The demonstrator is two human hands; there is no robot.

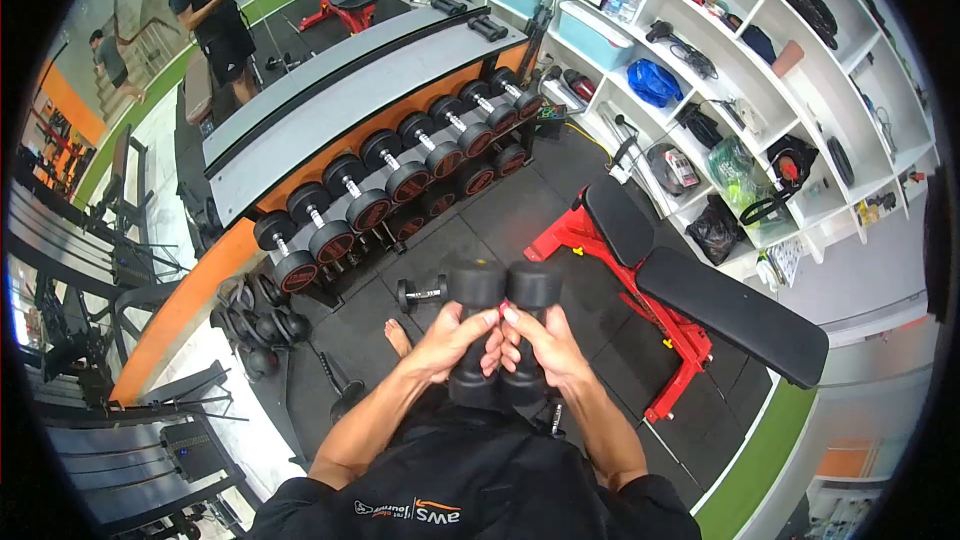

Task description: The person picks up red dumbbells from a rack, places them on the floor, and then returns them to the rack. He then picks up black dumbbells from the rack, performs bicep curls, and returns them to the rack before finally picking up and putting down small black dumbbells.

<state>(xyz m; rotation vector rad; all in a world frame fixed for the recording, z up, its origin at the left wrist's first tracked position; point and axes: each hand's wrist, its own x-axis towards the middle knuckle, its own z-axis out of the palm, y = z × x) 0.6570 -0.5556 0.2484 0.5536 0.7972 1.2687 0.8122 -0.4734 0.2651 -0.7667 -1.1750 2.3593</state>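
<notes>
Left hand [440,348] was wrapped around one black dumbbell [475,285]; right hand [560,350] gripped a second black dumbbell [534,285]. Pair held side by side before the torso. Judged: keeping them aligned called for even grip. Chrome-handled dumbbell [428,293] lay on rubber floor [470,225], off the dumbbell rack's [380,100] near edge.

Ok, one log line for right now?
left hand: grips left dumbbell | right hand: grips right dumbbell | dumbbells: side by side | bench: to the right
</notes>
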